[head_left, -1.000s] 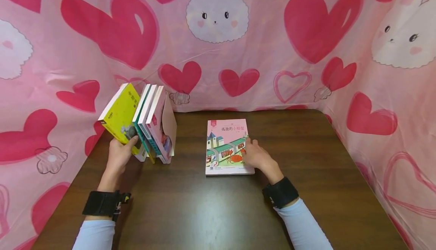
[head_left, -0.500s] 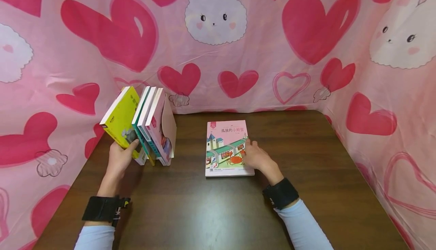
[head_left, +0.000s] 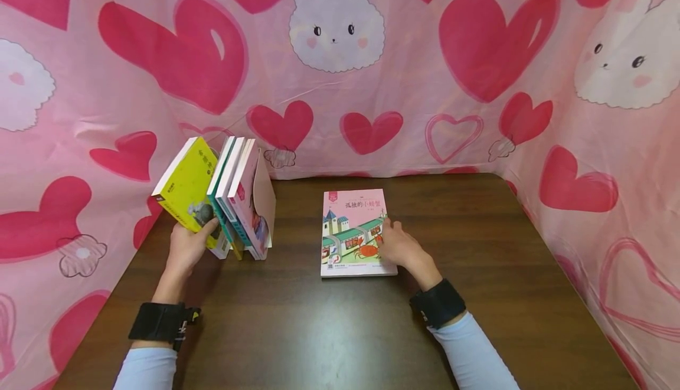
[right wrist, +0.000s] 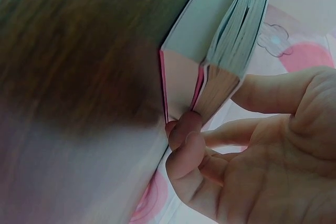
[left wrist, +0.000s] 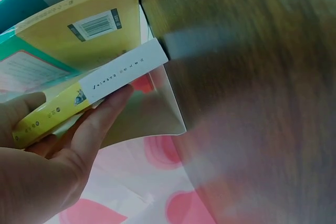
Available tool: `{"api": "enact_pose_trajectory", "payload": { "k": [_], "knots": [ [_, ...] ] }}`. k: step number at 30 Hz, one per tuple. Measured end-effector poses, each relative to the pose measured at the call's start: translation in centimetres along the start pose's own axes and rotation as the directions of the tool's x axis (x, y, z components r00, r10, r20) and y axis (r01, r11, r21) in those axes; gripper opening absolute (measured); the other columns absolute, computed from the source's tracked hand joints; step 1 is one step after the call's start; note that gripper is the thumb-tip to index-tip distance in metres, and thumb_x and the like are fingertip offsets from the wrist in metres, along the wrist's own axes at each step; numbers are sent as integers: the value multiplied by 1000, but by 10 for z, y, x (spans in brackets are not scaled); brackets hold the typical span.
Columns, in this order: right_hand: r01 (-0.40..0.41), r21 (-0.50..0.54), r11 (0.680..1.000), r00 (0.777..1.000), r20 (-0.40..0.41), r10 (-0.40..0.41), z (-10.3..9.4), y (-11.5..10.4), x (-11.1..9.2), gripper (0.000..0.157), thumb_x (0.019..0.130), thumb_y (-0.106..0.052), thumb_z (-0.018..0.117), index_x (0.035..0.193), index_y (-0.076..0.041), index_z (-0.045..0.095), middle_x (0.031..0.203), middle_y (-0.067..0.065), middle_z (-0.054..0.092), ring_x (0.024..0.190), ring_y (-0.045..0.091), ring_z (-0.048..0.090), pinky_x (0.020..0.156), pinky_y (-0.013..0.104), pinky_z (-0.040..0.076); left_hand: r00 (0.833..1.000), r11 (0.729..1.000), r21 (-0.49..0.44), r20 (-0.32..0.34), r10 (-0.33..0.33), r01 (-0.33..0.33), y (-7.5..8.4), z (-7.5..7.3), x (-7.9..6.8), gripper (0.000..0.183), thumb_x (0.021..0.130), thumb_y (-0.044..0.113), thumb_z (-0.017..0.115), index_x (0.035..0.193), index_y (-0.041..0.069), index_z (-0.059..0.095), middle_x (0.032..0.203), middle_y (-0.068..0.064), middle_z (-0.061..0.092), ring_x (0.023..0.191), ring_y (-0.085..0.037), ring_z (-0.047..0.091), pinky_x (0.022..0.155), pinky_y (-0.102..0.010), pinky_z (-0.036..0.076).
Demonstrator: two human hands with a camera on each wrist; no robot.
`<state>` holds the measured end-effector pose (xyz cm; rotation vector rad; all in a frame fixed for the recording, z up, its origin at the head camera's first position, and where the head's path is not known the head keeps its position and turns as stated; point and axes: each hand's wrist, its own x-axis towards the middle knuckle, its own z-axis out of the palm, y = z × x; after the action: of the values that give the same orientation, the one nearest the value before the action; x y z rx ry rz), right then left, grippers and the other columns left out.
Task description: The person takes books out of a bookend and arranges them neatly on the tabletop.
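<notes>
At the left of the head view my left hand [head_left: 187,247] grips a yellow book [head_left: 191,186] by its lower near corner. The thumb lies on the front cover, and a finger runs under the spine [left wrist: 115,74] in the left wrist view. The yellow book leans left, its top apart from the row of upright books [head_left: 239,195]. My right hand [head_left: 406,247] holds the right edge of a pink picture book [head_left: 353,213] lying flat on the table. In the right wrist view curled fingers [right wrist: 186,150] touch the side of two stacked page blocks [right wrist: 210,72].
A pale bookend [head_left: 267,201] stands at the right side of the upright books. The brown wooden table [head_left: 297,313] reaches back to a pink cloth [head_left: 414,83] with hearts and rabbits, which also hangs at both sides.
The head view has shifted slightly, so the scene sits a little lower in it. Both hands keep their places on the books.
</notes>
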<state>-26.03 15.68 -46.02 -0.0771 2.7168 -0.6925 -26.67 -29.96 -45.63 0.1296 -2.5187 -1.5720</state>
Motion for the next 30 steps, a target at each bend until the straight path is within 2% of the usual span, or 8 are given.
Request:
{"api": "enact_pose_trajectory", "payload": {
  "k": [10, 18, 30],
  "knots": [
    [-12, -15, 1000, 1000, -4, 12, 1, 0, 1, 77, 103, -17, 63, 161, 11, 21, 148, 34, 39, 108, 38, 55, 92, 50, 51, 998, 999, -2, -41, -39, 39, 2, 5, -1, 60, 108, 25, 60, 156, -2, 34, 148, -33, 49, 129, -57, 54, 102, -69, 45],
    [-13, -26, 1000, 1000, -15, 13, 1, 1, 1, 76, 103, -16, 62, 160, 12, 21, 149, 35, 37, 110, 39, 55, 95, 52, 50, 994, 995, -57, -73, -86, 82, 5, 8, -2, 61, 108, 23, 61, 158, 1, 34, 151, -30, 49, 133, -54, 53, 105, -68, 44],
    [-8, -26, 1000, 1000, -22, 7, 2, 0, 1, 78, 99, -14, 65, 159, 13, 24, 142, 33, 42, 104, 37, 56, 89, 50, 52, 991, 993, -86, -93, -94, 86, 4, 8, -12, 61, 108, 23, 61, 158, 1, 34, 152, -28, 48, 135, -52, 52, 106, -69, 43]
  ]
}}
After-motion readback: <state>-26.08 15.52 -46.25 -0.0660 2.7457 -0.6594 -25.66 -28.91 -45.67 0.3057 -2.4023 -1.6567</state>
